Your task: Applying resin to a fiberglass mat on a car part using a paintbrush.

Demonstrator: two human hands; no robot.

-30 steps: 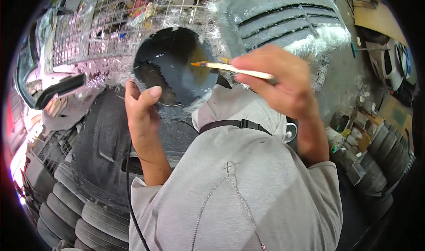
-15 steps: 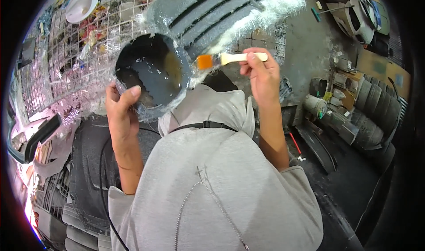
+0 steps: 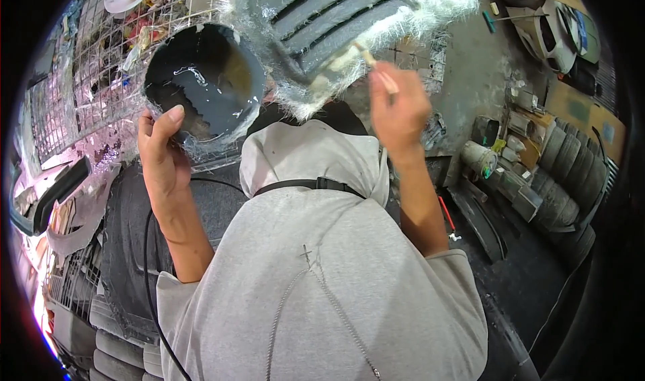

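Brush (image 3: 367,57) moved from beside bowl (image 3: 253,79) to near edge of slatted panel (image 3: 336,25), clamped in right grip (image 3: 401,109); left grip (image 3: 162,143) clamps bowl rim, apparently keeping it within reach.

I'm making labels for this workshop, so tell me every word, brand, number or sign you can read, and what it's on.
None can be read in this picture.
Dark bowl: no lettering shows.
Brush in the right hand: mostly hidden and blurred, nothing readable.
White bucket: any print is too small and blurred to read.
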